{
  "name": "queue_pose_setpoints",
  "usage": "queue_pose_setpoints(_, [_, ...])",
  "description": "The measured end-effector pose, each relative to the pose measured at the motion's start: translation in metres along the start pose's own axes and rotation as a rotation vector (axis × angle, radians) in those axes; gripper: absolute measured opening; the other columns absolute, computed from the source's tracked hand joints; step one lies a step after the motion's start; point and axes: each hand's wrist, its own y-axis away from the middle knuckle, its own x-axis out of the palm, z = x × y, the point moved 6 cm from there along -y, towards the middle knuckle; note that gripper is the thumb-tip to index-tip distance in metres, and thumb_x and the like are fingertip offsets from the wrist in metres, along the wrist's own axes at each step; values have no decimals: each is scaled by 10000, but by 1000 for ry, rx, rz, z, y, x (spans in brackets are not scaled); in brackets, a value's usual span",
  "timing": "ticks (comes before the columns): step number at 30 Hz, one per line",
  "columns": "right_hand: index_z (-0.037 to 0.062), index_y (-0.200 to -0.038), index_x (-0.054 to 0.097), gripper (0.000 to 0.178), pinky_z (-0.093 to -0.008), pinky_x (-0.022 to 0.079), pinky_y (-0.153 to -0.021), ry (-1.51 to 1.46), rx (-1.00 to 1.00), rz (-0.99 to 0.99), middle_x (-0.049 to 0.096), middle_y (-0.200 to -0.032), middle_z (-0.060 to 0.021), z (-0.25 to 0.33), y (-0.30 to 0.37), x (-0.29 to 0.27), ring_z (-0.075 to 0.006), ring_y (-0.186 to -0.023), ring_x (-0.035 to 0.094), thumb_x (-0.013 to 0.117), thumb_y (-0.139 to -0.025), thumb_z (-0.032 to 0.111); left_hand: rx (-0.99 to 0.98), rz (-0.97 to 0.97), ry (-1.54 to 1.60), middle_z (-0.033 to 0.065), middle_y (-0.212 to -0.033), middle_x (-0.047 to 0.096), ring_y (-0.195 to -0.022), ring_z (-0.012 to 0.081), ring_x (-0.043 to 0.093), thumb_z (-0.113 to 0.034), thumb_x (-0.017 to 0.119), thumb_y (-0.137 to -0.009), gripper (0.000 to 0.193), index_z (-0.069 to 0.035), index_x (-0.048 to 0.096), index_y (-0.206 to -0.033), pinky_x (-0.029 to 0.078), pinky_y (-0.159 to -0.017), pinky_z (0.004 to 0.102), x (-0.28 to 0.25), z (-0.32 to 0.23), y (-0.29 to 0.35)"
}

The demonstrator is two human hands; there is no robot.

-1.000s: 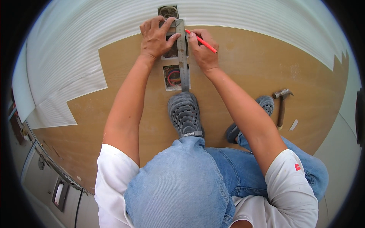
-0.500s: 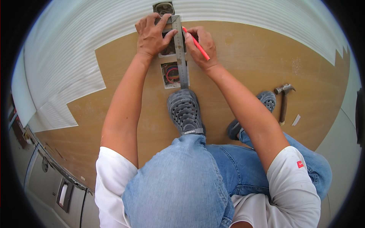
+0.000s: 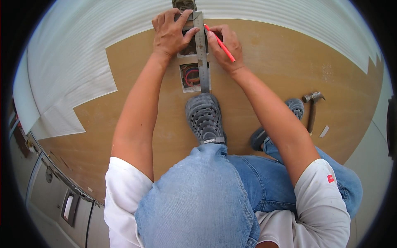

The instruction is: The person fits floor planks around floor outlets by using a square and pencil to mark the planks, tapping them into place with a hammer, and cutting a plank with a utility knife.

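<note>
Tilting its back end round toward us, the red pencil [image 3: 220, 43] points more nearly along the try square [image 3: 201, 51] than it did a second ago, while its tip has stayed just right of the blade, near the far corner. We see the person's right hand [image 3: 226, 46] closed around the pencil; whether the tip touches the surface, we cannot tell. The left hand [image 3: 169, 37] grips the square's far end, fingers over the short metal stock and thumb against the blade's left edge. The long blade runs from there toward us, past a middle cut-out [image 3: 189, 48], partly hidden by the left hand, and across the right part of a near cut-out [image 3: 190, 78] holding coloured wires [image 3: 191, 77]. Its near end lies at the toe of a grey perforated clog [image 3: 203, 115]; contact is unclear to us. The square keeps the same place against these openings, so we judge that its line has held and only the pencil has been adjusted. Beneath lies a tan wood-grain board [image 3: 264, 62], with a ribbed white sheet [image 3: 78, 66] covering its far and left parts. On the right, near the other foot, rests a claw hammer [image 3: 313, 109].
</note>
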Motion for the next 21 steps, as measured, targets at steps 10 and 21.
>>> queue_pose_setpoints(10, [34,-1028,643,185,-396,530,-796,-318,165,117,683,-906,-117,-20,33,-8,-267,-855,652,638,-952,203,-12,26,-13,35,-1224,535,-1189,291,468,-510,768,-831,553,-270,665,-1320,327,-1038,457,2,-1,0])
queue_pose_setpoints(21, [49,-1071,639,194,-428,488,-845,24,-28,101,655,-989,-140,5,86,-11,-322,-927,605,645,-938,189,6,4,-32,42,-1229,537,-1193,295,467,-516,757,-838,552,-269,664,-1323,320,-1037,465,4,0,1])
